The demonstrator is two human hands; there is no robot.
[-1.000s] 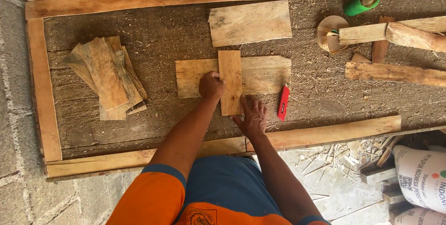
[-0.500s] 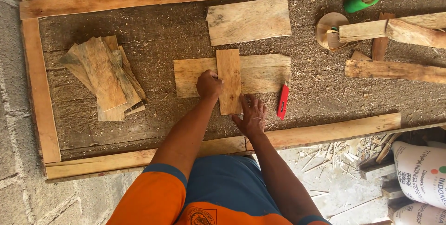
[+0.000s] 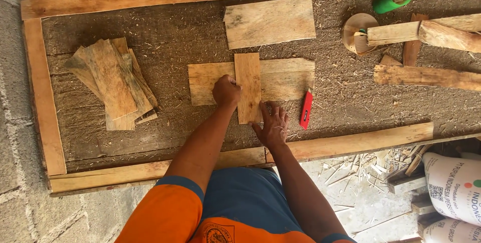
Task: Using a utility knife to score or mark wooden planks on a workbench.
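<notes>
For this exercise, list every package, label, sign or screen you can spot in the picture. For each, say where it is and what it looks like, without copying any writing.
White woven sack: lower right edge, beside the wood scraps; bulging, dark print, a small square code patch, red and green dots.
Second white sack: bottom right corner, below the first; mostly cut off.
No signs or screens in view.
</notes>
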